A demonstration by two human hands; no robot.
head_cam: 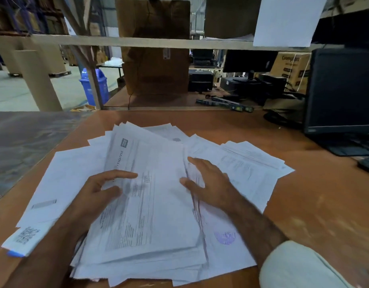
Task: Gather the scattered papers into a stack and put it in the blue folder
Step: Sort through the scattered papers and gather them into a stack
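A loose pile of white printed papers (158, 204) covers the middle of the wooden table (314, 204). My left hand (96, 196) grips the left edge of the top bundle, thumb over the sheets. My right hand (208, 183) lies flat on the papers at the bundle's right edge, fingers spread. More sheets fan out to the right (252, 169) and to the left (61, 183). A blue corner (14, 253) sticks out under the papers at the lower left; I cannot tell whether it is the blue folder.
A black monitor (341, 90) and a keyboard (368, 163) stand at the right. Cardboard boxes (156, 65) and a shelf beam (138, 41) rise behind the table. A blue bin (94, 86) stands on the floor at the back left.
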